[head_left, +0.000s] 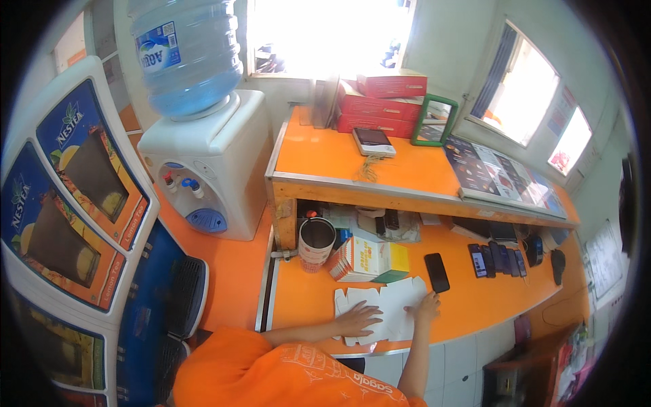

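A flat white cardboard sheet (388,298) with uneven, tabbed edges lies on the orange counter in front of me. My left hand (359,320) rests on its left part, palm down and fingers spread. At the sheet's right edge is my right hand (426,308), its thumb stretched out over the cardboard and apart from the fingers. Just beyond that hand lies a black phone (437,272), not visibly held. Behind the sheet stands a stack of folded printed cartons (354,261), beside a yellow and green box (392,263).
A tall paper tub (316,247) stands left of the cartons. Several phones (498,260) lie at the right. The raised orange shelf (308,152) overhangs the counter's back, bearing red boxes (380,105) and a green-framed mirror (434,121). A water dispenser (203,163) stands left.
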Demonstrator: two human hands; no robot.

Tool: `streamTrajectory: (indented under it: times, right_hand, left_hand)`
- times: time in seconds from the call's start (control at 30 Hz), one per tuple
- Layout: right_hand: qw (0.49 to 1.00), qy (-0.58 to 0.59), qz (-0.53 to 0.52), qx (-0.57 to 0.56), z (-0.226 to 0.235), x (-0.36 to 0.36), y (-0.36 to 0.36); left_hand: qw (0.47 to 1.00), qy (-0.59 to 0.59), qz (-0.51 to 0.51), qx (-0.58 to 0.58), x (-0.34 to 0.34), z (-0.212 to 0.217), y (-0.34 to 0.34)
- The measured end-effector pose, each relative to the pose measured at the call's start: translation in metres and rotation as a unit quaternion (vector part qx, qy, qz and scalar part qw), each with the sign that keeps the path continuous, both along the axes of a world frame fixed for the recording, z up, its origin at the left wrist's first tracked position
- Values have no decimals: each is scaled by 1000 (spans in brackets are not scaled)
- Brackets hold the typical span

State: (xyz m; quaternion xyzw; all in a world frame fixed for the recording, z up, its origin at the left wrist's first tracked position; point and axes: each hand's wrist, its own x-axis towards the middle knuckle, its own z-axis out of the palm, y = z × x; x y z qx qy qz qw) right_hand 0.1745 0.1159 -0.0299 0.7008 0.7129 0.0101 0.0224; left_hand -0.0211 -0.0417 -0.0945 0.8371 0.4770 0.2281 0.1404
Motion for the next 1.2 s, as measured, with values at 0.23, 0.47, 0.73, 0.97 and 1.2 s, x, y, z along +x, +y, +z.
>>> streamTrajectory:
  times: [0.23,0.47,0.73,0.97,1.2]
  right_hand:
    - [970,130,117,166,65,-7,-32]
    - [846,399,299,190,209,10,-125]
    - [704,687,55,174,195,-20,-200]
    - [612,786,88,2,223,-16,-214]
    - [723,632,103,258,223,-33,-222]
  left_hand:
    - [983,-178,38,-12,-11,68,11]
    - [975,-208,52,58,-38,240,-7]
    - [945,-209,46,246,-11,275,-46]
    - [918,-202,0,341,-1,267,-53]
    - [866,-489,90,57,10,256,-65]
